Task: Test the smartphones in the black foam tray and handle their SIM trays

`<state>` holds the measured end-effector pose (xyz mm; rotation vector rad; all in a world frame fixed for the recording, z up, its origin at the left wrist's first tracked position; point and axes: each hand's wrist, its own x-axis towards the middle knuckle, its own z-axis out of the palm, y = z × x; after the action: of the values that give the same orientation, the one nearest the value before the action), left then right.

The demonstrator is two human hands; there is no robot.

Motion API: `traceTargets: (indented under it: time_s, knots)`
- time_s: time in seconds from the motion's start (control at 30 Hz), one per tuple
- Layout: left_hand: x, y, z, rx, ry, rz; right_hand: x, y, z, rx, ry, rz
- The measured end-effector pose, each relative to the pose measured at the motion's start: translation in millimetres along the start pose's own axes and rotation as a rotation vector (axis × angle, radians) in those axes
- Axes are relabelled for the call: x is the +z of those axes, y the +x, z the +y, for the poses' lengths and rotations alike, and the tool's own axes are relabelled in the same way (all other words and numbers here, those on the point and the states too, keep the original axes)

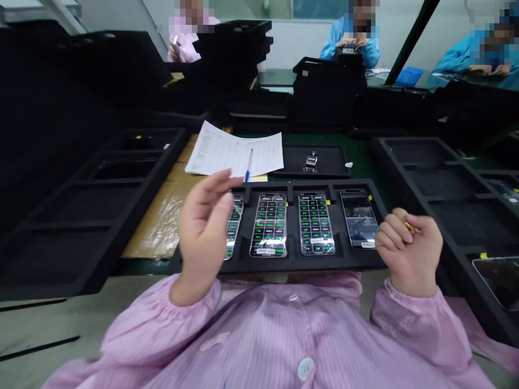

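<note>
A black foam tray [292,262] lies in front of me with several phones in its slots. Three phones [268,225] show green test grids; the rightmost phone [358,218] shows a dark picture. My left hand [205,227] is raised above the tray's left end, fingers loosely spread, holding nothing that I can see, and it hides part of the leftmost phone. My right hand [409,243] is curled at the tray's right end, closed on a small gold-coloured object [411,227] between thumb and fingers.
A paper form [237,151] with a blue pen [248,165] lies behind the tray. A small flat tray [314,161] holds a little metal part. Large black compartment trays stand at left [81,205] and right [454,189]. Three seated people work at the far table.
</note>
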<state>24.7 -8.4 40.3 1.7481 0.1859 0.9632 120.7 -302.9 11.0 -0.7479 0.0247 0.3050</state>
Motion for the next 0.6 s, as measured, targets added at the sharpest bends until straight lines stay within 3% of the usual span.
traceTargets:
  time_s: [0.07, 0.13, 0.23, 0.3, 0.4, 0.5, 0.6]
  knots:
    - [-22.0, 2, -10, -0.063, -0.031, 0.105, 32, 18, -10, 0.117, -0.026, -0.134]
    - [-40.7, 1, -19, -0.109, -0.029, 0.197, 63, 51, -16, 0.147, -0.131, -0.209]
    - [-63.2, -5, -29, -0.199, 0.037, 0.245, 91, 123, -11, 0.018, -0.427, -0.156]
    - [-74.1, -10, -33, -0.267, 0.1, 0.193, 93, 171, -1, -0.091, -0.793, 0.013]
    - [-84.2, -17, -37, -0.318, 0.2, 0.063, 83, 220, 15, -0.128, -1.008, 0.112]
    - [-90.2, -20, -40, -0.31, 0.305, -0.04, 75, 236, 26, -0.186, -1.183, 0.126]
    - [-95.6, -21, -42, -0.281, 0.452, -0.119, 74, 233, 29, -0.209, -1.354, 0.066]
